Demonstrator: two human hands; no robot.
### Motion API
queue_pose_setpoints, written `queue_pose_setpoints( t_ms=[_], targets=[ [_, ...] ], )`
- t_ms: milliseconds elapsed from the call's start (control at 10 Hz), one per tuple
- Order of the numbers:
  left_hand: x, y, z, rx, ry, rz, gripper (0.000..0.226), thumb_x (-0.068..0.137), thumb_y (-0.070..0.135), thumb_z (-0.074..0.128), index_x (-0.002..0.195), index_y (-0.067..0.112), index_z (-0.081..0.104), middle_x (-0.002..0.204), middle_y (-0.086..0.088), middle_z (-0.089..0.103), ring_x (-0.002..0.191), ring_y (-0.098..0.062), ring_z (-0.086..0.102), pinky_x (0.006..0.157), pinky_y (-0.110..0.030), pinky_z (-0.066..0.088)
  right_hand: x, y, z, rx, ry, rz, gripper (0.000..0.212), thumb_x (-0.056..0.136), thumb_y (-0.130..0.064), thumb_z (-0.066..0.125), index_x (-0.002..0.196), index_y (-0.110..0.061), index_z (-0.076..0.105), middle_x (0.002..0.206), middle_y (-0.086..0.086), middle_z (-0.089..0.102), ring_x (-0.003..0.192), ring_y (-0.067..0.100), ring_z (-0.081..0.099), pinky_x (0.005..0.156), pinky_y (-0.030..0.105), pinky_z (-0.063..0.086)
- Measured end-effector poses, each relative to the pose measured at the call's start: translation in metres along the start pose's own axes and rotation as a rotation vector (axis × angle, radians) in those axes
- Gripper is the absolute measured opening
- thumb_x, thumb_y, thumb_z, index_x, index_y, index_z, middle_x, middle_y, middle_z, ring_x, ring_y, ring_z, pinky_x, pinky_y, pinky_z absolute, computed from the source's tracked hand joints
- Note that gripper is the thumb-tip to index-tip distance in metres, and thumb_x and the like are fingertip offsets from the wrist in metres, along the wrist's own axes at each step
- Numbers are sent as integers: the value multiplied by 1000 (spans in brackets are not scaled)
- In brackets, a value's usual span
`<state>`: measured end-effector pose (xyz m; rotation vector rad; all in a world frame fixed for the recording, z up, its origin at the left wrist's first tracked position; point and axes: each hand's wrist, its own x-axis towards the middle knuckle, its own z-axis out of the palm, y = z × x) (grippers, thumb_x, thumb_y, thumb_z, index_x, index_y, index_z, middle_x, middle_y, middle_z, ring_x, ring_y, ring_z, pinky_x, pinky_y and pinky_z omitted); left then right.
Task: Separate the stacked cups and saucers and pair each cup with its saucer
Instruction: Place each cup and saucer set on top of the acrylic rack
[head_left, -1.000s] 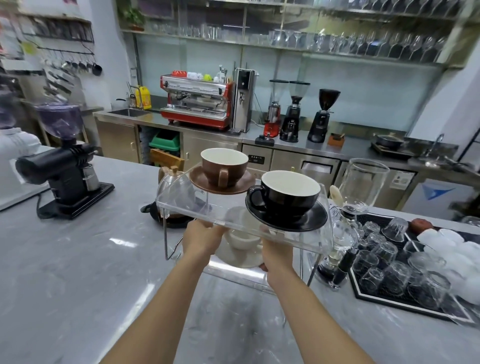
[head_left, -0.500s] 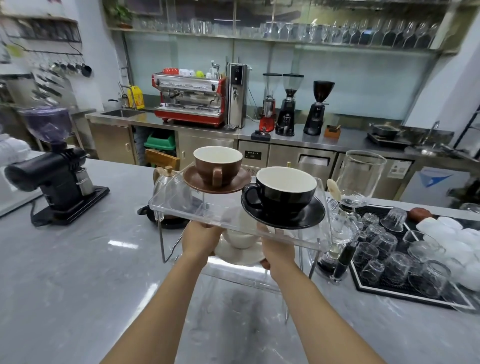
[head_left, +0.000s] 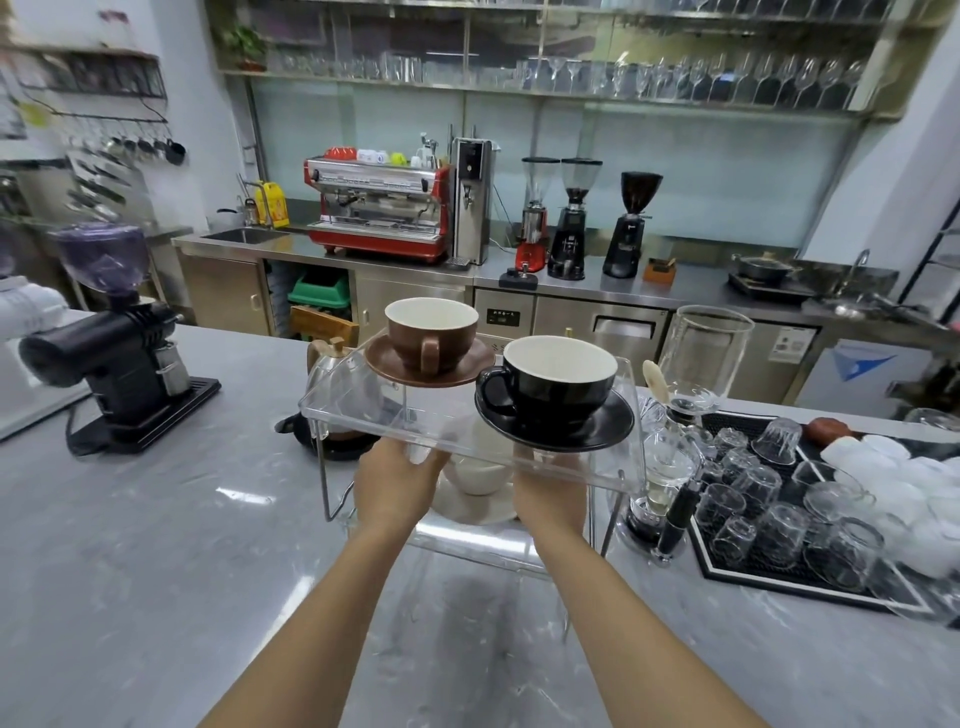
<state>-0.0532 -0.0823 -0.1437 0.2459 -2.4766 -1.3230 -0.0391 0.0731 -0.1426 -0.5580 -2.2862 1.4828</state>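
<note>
A white cup (head_left: 480, 474) sat on a white saucer (head_left: 470, 512) on the lower level of a clear acrylic stand (head_left: 363, 415), and both hands reached in under the stand's top shelf toward it. The left hand (head_left: 397, 480) lay just left of the white cup, the right hand (head_left: 550, 493) just right of it; the fingers of both were hidden behind the shelf edge and the crockery, so whether they were spread or clamped on the saucer could not be told. On the stand's top shelf, a brown cup (head_left: 431, 332) stood upright on a brown saucer (head_left: 384, 364) at the rear left, and a black cup (head_left: 558, 384) stood upright on a black saucer (head_left: 597, 431) at the front right, the two saucers close together. The stand rested on a grey marbled tabletop (head_left: 156, 545). Left of the stand, well apart, stood a black grinder (head_left: 119, 358). Just right of the stand rose a glass siphon brewer (head_left: 691, 384), and beyond that lay a black mat (head_left: 753, 571) carrying upturned glasses (head_left: 758, 488).
</note>
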Motion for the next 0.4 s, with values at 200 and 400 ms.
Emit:
queue_pose_setpoints(
  t_ms=[200,400],
  targets=[
    [-41,-5,-9,63,63,321,37,93,45,66,121,21,73,122,3,74,116,-20,66,88,-32,49,-33,1,-15,-250,-33,-390,56,93,-32,56,146,-24,42,145,-3,50,134,22,48,111,38,41],
    [-81,-15,-18,151,55,408,47,85,35,79,126,12,72,135,-11,68,130,-30,61,106,-45,49,-67,16,-33,-437,-168,-538,57,96,-42,49,149,-22,42,157,-7,37,151,17,23,124,41,22]
  ],
)
